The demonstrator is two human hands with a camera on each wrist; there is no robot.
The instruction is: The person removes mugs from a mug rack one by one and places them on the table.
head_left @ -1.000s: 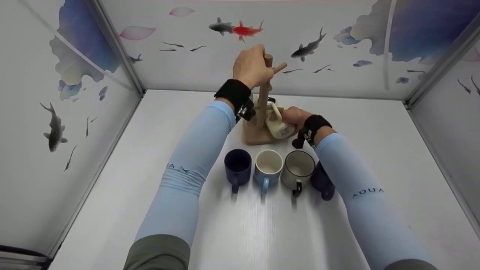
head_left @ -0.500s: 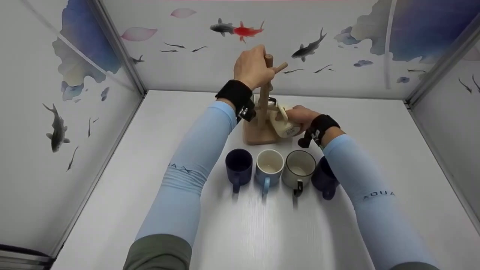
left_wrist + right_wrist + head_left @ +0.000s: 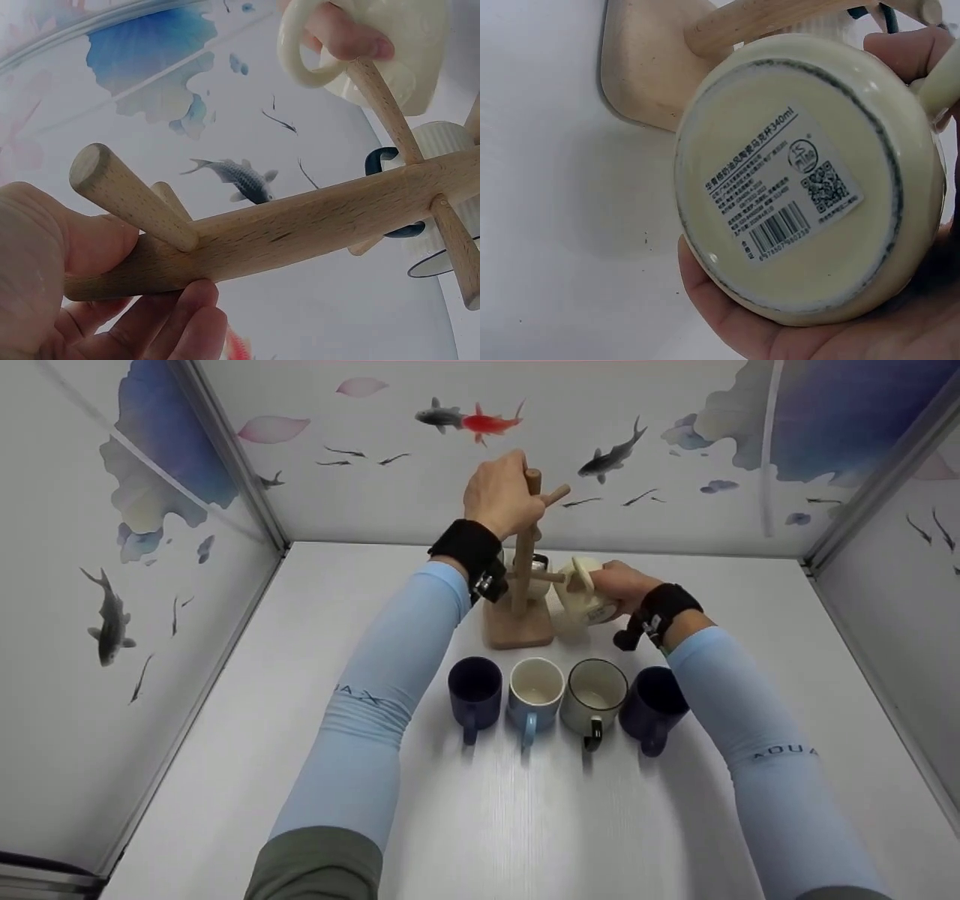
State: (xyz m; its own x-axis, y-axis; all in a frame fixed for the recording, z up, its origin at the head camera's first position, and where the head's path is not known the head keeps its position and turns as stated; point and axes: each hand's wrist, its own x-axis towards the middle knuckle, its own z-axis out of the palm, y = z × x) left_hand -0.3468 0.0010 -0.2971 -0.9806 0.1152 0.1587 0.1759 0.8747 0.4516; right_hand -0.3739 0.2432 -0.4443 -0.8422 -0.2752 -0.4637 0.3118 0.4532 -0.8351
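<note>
My left hand (image 3: 501,495) grips the top of the wooden mug tree (image 3: 277,236), thumb on one side of the post and fingers on the other. My right hand (image 3: 628,583) holds a cream mug (image 3: 581,594) just right of the stand. In the right wrist view the mug's labelled base (image 3: 787,187) faces the camera. The left wrist view shows its handle (image 3: 289,45) close by the end of a peg (image 3: 386,109). A white mug with a dark handle (image 3: 439,157) hangs low on the tree, partly hidden by the post.
In front of the stand's square base (image 3: 517,631) a row of mugs stands upright: dark blue (image 3: 475,694), light blue (image 3: 535,697), grey with a black handle (image 3: 592,701) and another dark blue (image 3: 651,709). A patterned wall (image 3: 375,502) rises close behind the stand.
My right hand has moved to the right and slightly up with the cream mug, drawing its handle off the lower peg. The left hand has kept its grip on the post.
</note>
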